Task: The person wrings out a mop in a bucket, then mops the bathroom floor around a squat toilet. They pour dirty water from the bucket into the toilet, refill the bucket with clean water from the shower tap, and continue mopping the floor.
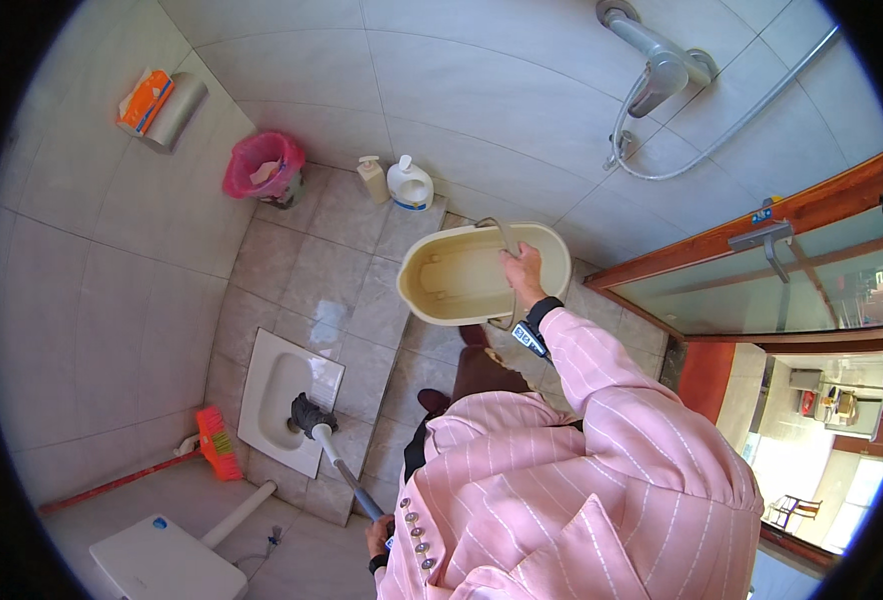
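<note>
My right hand [524, 271] grips the handle of a cream plastic mop bucket [486, 320], which is long and oval with discoloured inner walls. I see no mop in it. At the lower left of my body, my left hand [380, 536] is closed around the grey and white pole of a mop [345, 474], partly hidden by my pink striped sleeve. The mop's dark, bunched head [311, 415] rests at the drain end of a white ceramic squat toilet [275, 390], set in the grey tiled floor.
A lined waste bin [265, 166], a pump bottle [372, 180] and a white detergent bottle [410, 187] line the wall. An orange broom [219, 444] leans near the cistern [168, 559]. A floor step runs under the bucket. The glass door [734, 277] stands at the right.
</note>
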A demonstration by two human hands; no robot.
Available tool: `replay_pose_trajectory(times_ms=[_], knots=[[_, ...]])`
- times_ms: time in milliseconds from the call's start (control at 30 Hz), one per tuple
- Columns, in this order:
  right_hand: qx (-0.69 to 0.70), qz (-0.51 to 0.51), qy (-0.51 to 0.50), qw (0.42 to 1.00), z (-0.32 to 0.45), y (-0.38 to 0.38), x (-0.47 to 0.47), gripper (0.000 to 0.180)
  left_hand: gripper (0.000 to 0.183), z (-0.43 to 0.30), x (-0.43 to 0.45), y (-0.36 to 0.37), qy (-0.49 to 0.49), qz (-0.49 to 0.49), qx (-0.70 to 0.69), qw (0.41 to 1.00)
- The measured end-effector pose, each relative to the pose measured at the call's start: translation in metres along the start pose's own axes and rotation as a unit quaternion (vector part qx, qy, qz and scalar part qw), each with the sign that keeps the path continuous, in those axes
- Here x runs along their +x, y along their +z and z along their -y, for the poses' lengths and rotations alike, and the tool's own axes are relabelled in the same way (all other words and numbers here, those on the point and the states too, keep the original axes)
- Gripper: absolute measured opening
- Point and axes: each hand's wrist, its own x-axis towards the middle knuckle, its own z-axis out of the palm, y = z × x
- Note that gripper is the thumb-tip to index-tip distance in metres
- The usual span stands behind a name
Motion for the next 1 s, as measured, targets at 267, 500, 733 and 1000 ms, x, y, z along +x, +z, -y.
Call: replay_pose_trajectory(times_ms=[267,500,733,1000], knots=[[0.111,-0.019,0.11,0.988,-0.081,-0.025,0.059,0.01,0.036,-0.031,-0.045,0.05,-0.148,-0.058,-0.01,0.987],[0.136,-0.011,0.185,0.973,-0.121,-0.034,0.124,0.013,0.033,-0.029,-0.101,0.114,-0.12,-0.135,0.001,0.984],[0.141,0.01,0.239,0.961,-0.146,-0.027,0.162,0.014,0.031,-0.025,-0.132,0.144,-0.102,-0.178,0.029,0.978],[0.211,-0.005,0.263,0.941,-0.198,-0.012,0.173,0.009,0.027,-0.113,-0.151,0.159,-0.196,-0.227,-0.069,0.951]])
